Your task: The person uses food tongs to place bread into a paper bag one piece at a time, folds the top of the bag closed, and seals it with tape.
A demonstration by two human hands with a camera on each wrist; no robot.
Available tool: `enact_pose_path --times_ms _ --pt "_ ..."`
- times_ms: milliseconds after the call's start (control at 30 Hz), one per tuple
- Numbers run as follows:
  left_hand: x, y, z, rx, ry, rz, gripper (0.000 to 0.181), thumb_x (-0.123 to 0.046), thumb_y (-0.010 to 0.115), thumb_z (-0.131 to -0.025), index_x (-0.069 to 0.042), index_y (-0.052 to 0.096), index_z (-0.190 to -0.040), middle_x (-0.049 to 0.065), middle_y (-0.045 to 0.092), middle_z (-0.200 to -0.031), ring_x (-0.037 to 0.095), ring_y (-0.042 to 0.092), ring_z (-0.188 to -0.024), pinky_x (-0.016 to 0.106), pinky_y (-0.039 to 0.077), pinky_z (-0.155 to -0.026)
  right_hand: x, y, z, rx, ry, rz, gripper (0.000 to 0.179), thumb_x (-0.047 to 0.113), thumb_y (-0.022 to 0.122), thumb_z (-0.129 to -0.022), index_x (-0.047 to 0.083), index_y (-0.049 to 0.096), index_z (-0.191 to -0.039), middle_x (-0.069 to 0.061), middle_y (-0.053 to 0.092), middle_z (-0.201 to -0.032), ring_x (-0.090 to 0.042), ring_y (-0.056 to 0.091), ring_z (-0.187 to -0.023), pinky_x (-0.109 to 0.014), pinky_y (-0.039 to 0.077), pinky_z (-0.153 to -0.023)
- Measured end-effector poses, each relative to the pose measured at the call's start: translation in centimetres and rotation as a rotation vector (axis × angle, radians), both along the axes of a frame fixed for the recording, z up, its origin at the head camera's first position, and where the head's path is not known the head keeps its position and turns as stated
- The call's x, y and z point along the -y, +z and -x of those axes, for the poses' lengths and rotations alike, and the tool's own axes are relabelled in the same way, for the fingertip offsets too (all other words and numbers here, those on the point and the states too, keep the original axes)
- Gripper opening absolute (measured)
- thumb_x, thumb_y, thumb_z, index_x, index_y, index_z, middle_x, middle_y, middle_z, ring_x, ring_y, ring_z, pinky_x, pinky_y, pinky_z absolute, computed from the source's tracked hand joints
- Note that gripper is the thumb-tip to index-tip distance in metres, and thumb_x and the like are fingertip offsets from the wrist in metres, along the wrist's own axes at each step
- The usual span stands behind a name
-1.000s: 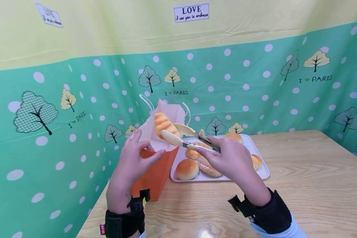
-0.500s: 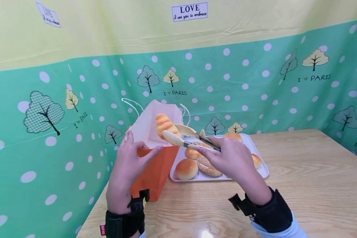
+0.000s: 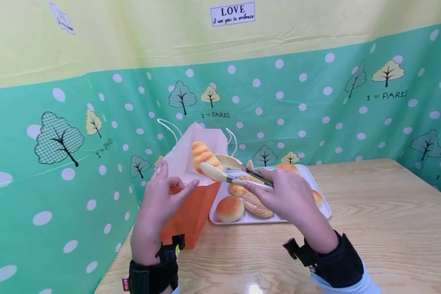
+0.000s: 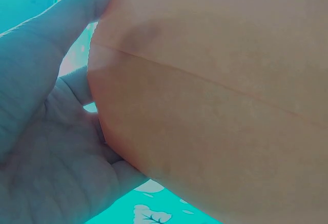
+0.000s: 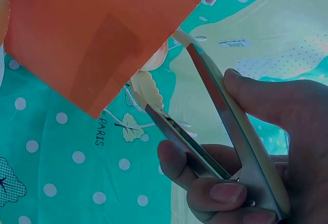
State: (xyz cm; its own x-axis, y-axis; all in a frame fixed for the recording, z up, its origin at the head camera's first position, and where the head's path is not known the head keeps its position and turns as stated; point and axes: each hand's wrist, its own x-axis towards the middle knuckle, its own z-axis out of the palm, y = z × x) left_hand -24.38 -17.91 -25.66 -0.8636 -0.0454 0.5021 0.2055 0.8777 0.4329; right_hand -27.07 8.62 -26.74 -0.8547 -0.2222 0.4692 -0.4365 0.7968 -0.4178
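Observation:
An orange paper bag (image 3: 187, 216) with a pale inside and white cord handles stands on the table, its mouth spread. My left hand (image 3: 161, 208) pinches the near rim between thumb and fingers; the left wrist view shows the paper edge (image 4: 179, 106) in that grip. My right hand (image 3: 290, 198) grips metal tongs (image 5: 225, 116) with cream tips. Between those tips is a ridged golden bread roll (image 3: 203, 155), tilted over the bag's mouth. In the right wrist view the bag partly hides the roll (image 5: 156, 57).
A white tray (image 3: 310, 179) lies behind and right of the bag. On it are a round bun (image 3: 230, 209), a crumb-coated oblong roll (image 3: 257, 205) and several other breads, some partly hidden by my right hand. A patterned curtain (image 3: 297, 94) hangs behind the wooden table (image 3: 367, 212).
My left hand has shifted slightly left, and the bag's mouth is spread wider, its left handle swinging left. The roll and tongs have hardly moved.

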Motion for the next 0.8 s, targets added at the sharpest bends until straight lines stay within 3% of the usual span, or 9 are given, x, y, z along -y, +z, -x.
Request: enact_pose_path --times_ms 600,800 --pt "-0.11 0.13 0.18 -0.006 -0.046 0.019 0.038 -0.043 0.068 -0.080 -0.009 0.065 -0.063 0.032 0.027 -0.149 0.045 0.018 -0.138 0.067 0.037 -0.099 -0.33 0.30 -0.05 -0.035 0.014 -0.006 0.067 0.067 0.054 -0.077 0.016 0.065 -0.119 0.001 0.045 -0.044 -0.016 0.036 -0.044 -0.027 0.020 -0.038" --pt "-0.14 0.14 0.18 -0.013 -0.052 0.017 0.039 -0.044 0.068 -0.080 -0.010 0.063 -0.061 0.031 0.027 -0.149 0.043 0.017 -0.139 0.066 0.039 -0.098 -0.31 0.30 -0.10 -0.024 0.017 0.013 0.066 0.064 0.060 -0.076 0.018 0.062 -0.123 0.003 0.042 -0.047 -0.015 0.035 -0.043 -0.027 0.021 -0.037"
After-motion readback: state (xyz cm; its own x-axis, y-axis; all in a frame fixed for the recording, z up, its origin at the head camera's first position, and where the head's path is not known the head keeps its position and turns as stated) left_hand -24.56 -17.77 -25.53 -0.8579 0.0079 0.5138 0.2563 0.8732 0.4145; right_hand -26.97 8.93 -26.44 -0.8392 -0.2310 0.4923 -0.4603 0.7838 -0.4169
